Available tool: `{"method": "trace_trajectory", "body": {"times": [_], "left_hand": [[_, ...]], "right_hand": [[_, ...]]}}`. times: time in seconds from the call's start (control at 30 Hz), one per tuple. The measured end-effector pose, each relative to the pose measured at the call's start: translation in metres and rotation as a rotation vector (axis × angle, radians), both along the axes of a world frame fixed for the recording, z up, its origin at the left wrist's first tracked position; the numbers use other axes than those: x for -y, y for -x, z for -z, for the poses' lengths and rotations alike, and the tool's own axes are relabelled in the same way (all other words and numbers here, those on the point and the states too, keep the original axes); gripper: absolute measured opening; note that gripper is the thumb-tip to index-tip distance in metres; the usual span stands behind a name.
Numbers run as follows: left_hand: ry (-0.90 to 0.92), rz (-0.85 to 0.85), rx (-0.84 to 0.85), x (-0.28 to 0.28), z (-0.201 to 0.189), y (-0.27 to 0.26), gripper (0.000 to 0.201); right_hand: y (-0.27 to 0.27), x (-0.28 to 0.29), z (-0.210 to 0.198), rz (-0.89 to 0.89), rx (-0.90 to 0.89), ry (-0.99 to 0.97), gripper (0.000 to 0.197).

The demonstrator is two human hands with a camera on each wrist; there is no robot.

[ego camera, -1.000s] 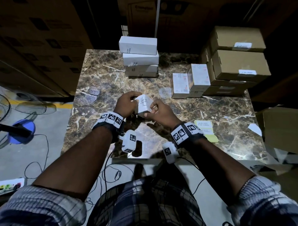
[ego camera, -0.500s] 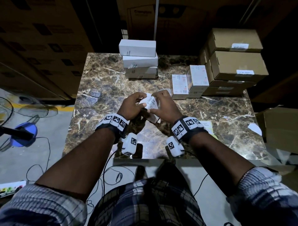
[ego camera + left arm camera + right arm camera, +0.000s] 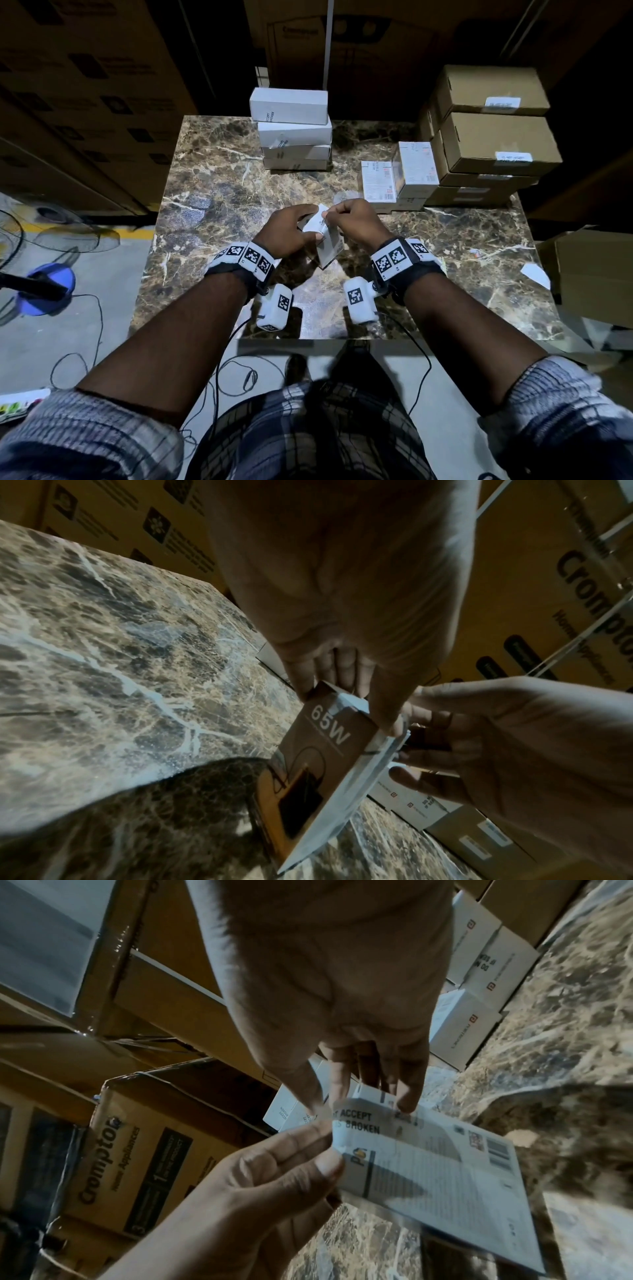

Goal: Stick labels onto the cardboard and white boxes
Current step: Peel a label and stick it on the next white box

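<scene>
I held the small white box [image 3: 329, 244] tilted above the worktop [image 3: 212, 192], my left hand [image 3: 286, 230] clamped around its upper end. My right hand [image 3: 354, 221] pinched the seal label [image 3: 356, 1121] at the box's top edge, directly between both hands. Doing it well, I judged, meant laying it straight across the flap, then pressing outward.

A brown marbled tabletop [image 3: 212, 192] carries everything. At the middle of its far edge stands a stack of white boxes [image 3: 294, 137]. At the far right corner sits a stack of cardboard boxes [image 3: 493, 144], with smaller printed white boxes [image 3: 397, 178] just beside it toward the centre. A loose white slip of paper [image 3: 535, 274] lies near the right edge.
</scene>
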State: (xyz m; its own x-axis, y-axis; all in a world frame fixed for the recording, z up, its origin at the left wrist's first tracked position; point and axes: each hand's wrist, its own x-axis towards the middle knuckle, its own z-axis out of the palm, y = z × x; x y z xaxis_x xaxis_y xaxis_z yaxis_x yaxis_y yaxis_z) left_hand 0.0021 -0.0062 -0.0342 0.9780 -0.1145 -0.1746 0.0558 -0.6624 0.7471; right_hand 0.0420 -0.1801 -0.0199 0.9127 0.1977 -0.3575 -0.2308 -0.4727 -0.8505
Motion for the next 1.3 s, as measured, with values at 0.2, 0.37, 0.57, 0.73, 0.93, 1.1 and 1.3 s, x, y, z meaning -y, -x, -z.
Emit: {"method": "trace_trajectory", "body": {"times": [0.2, 0.37, 0.57, 0.73, 0.93, 1.1, 1.3], "left_hand": [[-0.030, 0.025, -0.022, 0.004, -0.004, 0.001, 0.066], [-0.045, 0.018, 0.034, 0.006, -0.004, 0.004, 0.061], [-0.050, 0.024, 0.054, 0.005, -0.003, 0.009, 0.059], [-0.062, 0.023, 0.056, 0.006, -0.007, 0.010, 0.059], [-0.062, 0.020, 0.054, 0.002, -0.009, 0.009, 0.055], [-0.048, -0.001, 0.058, -0.002, -0.013, 0.007, 0.051], [-0.102, 0.032, 0.127, -0.004, -0.016, 0.003, 0.034]], "right_hand": [[-0.003, 0.001, 0.003, 0.056, -0.084, -0.028, 0.017], [-0.003, 0.004, 0.005, 0.097, -0.109, 0.023, 0.020], [-0.004, 0.000, -0.001, 0.045, -0.047, 0.253, 0.038], [-0.006, -0.007, -0.008, 0.006, -0.042, 0.345, 0.023], [-0.004, -0.009, 0.000, 0.100, -0.033, 0.167, 0.022], [-0.006, -0.002, 0.006, 0.038, -0.001, -0.035, 0.021], [-0.008, 0.004, 0.012, -0.052, 0.092, -0.118, 0.012]]}}
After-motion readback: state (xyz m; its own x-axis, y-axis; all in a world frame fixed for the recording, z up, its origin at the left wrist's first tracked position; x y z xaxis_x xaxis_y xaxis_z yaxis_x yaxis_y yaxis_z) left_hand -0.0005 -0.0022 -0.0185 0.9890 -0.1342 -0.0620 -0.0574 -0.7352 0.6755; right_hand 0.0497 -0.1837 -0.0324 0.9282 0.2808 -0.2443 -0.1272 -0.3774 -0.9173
